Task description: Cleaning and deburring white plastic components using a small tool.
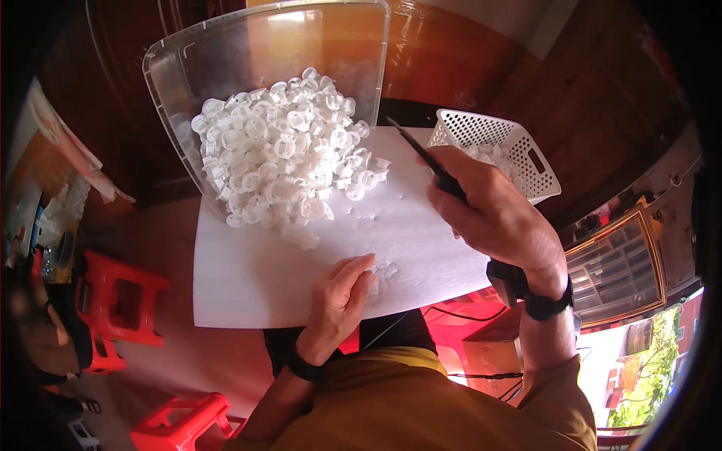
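Note:
A heap of small white round plastic pieces (pixel 282 143) spills from a tipped clear plastic bin (pixel 192 75) onto a white sheet (pixel 248 289). My right hand (pixel 492 207) is closed around a slim black tool with a long narrow point (pixel 414 143), its tip angled up and to the left. Near the front edge of the sheet, my left hand (pixel 340 297) is closed, thumb and fingers pressed together. Whatever it may hold is hidden. To the right of the heap, a white perforated basket (pixel 535 180) contains more white pieces, partly behind my right hand.
Red plastic stools (pixel 124 293) stand on the floor at the left and lower left. A gold-framed panel (pixel 620 263) is at the right, above a bright opening. A dark cable (pixel 466 317) runs below the sheet, beside a cardboard box (pixel 492 353).

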A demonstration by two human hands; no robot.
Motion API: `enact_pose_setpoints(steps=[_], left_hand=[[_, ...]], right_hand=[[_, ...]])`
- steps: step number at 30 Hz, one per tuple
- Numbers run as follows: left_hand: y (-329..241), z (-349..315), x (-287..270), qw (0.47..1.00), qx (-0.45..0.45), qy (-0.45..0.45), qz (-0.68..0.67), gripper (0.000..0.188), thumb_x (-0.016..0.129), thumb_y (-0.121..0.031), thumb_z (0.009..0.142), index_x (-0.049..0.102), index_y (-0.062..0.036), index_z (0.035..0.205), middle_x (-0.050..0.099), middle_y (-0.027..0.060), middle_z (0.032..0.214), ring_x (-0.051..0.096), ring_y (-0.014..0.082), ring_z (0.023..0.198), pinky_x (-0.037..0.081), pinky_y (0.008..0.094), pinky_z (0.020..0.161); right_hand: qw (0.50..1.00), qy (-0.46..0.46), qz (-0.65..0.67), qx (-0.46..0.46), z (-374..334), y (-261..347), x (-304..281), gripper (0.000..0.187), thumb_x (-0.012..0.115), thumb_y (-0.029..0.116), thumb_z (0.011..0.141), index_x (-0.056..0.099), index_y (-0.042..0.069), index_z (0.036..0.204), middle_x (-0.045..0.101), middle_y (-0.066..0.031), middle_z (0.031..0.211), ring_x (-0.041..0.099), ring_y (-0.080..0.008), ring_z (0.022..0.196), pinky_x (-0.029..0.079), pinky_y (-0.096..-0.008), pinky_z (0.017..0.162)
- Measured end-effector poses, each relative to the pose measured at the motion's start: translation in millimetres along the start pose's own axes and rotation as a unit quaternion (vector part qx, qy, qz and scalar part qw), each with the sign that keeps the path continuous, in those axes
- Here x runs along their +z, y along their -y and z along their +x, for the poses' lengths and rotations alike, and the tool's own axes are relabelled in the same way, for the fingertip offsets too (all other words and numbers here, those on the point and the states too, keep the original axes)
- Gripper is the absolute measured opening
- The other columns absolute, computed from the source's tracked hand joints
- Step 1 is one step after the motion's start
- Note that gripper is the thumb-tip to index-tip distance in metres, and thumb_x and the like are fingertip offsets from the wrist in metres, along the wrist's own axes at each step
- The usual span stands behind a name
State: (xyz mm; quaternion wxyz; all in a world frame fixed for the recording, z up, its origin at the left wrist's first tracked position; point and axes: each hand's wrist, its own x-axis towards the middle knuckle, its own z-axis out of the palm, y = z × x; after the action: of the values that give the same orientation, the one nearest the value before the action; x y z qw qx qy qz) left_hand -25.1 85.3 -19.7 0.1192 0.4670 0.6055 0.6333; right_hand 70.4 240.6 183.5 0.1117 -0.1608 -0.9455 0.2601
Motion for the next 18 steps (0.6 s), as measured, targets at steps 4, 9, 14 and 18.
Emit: enact_pose_setpoints(steps=[4,9,14,18], left_hand=[[-21.0,1.6,-11.8,0.999,-0.01,-0.033,0.033,0.025,0.054,-0.002,0.092,0.059,0.0031,0.116,0.06,0.0146,0.114,0.062,0.0198,0.101,0.051,0.0283,0.081],[-32.9,11.7,-39.4,0.985,-0.086,-0.144,-0.04,0.039,0.055,-0.008,0.093,0.049,-0.0014,0.131,0.047,0.0124,0.134,0.044,0.0238,0.125,0.035,0.0343,0.103],[-25.0,18.1,-62.7,0.939,-0.192,-0.207,-0.197,0.051,0.052,-0.012,0.094,0.036,-0.0046,0.142,0.031,0.0092,0.148,0.029,0.0224,0.134,0.025,0.041,0.109],[-31.3,23.3,-58.9,0.915,-0.234,-0.209,-0.254,0.053,0.05,-0.014,0.096,0.031,-0.0058,0.145,0.026,0.0082,0.15,0.025,0.02,0.135,0.024,0.0411,0.109]], right_hand=[[0.985,-0.001,-0.071,-0.155,65.2,-4.8,23.5,0.015,0.054,0.006,0.085,0.055,-0.002,0.097,0.062,-0.0243,0.081,0.06,-0.0405,0.082,0.048,-0.044,0.07],[0.964,-0.054,-0.24,-0.103,137.3,-20.2,53.5,0.016,0.05,0.003,0.083,0.057,-0.001,0.097,0.064,-0.0219,0.085,0.065,-0.0355,0.084,0.051,-0.0439,0.072],[0.95,-0.126,-0.274,-0.081,176.3,-42.2,83.9,0.019,0.047,0.003,0.082,0.058,0.001,0.097,0.064,-0.0194,0.088,0.065,-0.0354,0.085,0.052,-0.0438,0.075],[0.934,-0.152,-0.317,-0.064,184.4,-63.0,97.1,0.019,0.049,0.006,0.084,0.066,0.002,0.088,0.066,-0.0205,0.091,0.067,-0.0363,0.085,0.054,-0.042,0.072]])
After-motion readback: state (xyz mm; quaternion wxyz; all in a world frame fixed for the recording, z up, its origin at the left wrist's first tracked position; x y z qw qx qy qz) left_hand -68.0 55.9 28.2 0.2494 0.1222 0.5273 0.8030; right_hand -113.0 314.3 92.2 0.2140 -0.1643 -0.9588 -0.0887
